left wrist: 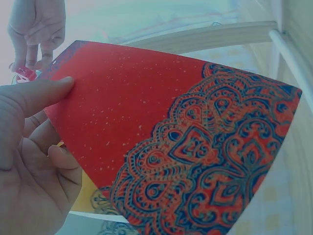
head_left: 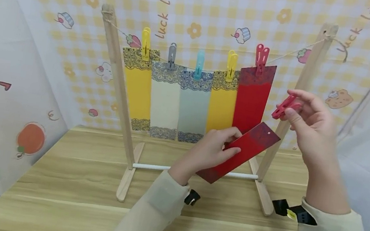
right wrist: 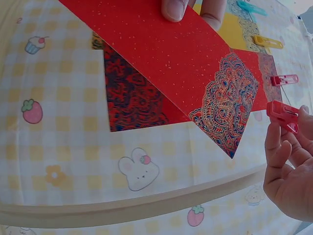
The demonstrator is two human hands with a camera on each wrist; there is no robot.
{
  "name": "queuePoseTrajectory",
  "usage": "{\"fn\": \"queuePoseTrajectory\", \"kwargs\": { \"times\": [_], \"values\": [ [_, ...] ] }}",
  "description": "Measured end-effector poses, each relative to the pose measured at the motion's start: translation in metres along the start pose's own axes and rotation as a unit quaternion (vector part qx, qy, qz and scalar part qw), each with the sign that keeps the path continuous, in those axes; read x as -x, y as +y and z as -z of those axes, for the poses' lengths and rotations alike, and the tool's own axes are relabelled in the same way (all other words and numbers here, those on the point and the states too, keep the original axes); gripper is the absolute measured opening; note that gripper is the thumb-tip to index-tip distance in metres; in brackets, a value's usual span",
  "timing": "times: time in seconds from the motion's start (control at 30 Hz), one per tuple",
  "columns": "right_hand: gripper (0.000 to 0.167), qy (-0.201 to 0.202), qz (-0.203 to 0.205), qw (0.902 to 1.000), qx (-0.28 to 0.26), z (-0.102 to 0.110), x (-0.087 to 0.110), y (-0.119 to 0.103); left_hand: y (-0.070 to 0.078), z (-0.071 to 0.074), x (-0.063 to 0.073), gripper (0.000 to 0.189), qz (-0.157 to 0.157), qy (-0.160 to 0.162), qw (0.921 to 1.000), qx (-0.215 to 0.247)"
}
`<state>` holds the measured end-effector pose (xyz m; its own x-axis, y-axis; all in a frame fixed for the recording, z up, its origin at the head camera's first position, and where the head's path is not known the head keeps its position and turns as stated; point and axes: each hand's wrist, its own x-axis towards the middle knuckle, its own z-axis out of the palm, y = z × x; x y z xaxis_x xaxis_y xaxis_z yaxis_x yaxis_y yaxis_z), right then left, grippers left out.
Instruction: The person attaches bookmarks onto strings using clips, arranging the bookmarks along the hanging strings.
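Note:
My left hand (head_left: 214, 147) pinches a red bookmark card (head_left: 250, 144) between thumb and fingers. The card is tilted, its holed end toward the upper right; blue lace patterns (left wrist: 215, 147) cover its ends. In my right hand (head_left: 318, 130) a red clothespin (head_left: 285, 106) is pinched, just above the card's upper end and apart from it. Behind them another red card (head_left: 254, 97) hangs from a string (head_left: 294, 54) by a red clothespin (head_left: 261, 60). Left of it hang two yellow cards (head_left: 222, 105) (head_left: 137, 93), a cream card (head_left: 165, 101) and a pale green card (head_left: 193, 111), each pinned.
The string spans two wooden posts (head_left: 116, 70) (head_left: 304, 77) on feet (head_left: 125, 186), joined low down by a white rod (head_left: 151, 166). The frame stands on a wood-grain table (head_left: 64, 189) before a yellow checked cloth (head_left: 215, 1). The right post stands close behind my right hand.

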<state>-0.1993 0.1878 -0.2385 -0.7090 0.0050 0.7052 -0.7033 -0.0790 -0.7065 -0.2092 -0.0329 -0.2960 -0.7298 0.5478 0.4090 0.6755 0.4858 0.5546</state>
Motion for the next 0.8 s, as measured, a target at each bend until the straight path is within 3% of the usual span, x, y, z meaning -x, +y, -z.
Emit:
{"fn": "queuePoseTrajectory", "kwargs": {
  "times": [0.13,0.37,0.57,0.8],
  "values": [
    [0.030,0.017,0.013,0.9995,-0.022,0.001,-0.008,-0.007,0.005,0.004,-0.010,0.023,-0.013,0.014,0.9997,0.013],
    [0.030,0.010,0.027,0.9990,-0.033,0.000,-0.026,-0.018,0.016,0.008,-0.024,0.023,-0.033,0.046,0.9982,0.018],
    [0.030,0.013,0.029,0.9994,-0.016,-0.006,-0.040,-0.029,0.025,0.008,-0.034,0.023,-0.034,0.068,0.9970,0.014],
    [0.027,0.002,0.075,0.9956,-0.055,-0.011,-0.055,-0.038,0.031,0.003,-0.043,0.025,-0.020,0.098,0.9944,0.034]
  ]
}}
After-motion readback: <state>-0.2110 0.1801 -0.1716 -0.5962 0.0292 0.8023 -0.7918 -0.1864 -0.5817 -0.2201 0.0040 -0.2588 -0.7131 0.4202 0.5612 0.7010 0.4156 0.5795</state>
